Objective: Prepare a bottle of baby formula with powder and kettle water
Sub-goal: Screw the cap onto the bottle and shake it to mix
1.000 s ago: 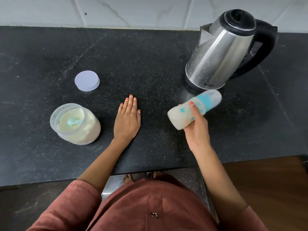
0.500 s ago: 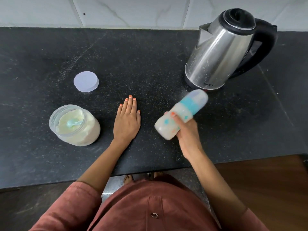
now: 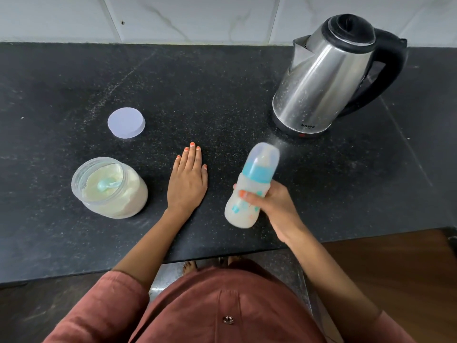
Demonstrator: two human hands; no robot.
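Just above the front of the table (image 3: 222, 82), a baby bottle (image 3: 251, 181) is held tilted, its capped end pointed away toward the kettle (image 3: 321, 78) and its base toward the person. The right grip (image 3: 269, 206) is closed around the bottle's middle, with fingers and thumb wrapped on its body. A milky white liquid is seen inside, and a clear cover is fitted over a blue collar.

To the left, an open clear jar (image 3: 133, 201) is stood on the table, nearly filled with pale cream powder; a light blue scoop (image 3: 107, 184) is laid in the powder. Its round pale lid (image 3: 126, 123) is set flat farther back, apart from the jar. The left grip (image 3: 186, 184) is laid palm down between jar and bottle, fingers straight, nothing held.

The steel kettle, lid closed, is placed at the right rear; its contents cannot be seen.

The table is of black speckled stone, backed by a white marbled tile wall (image 3: 197, 16). A brown wooden floor (image 3: 395, 268) is seen below at the right.
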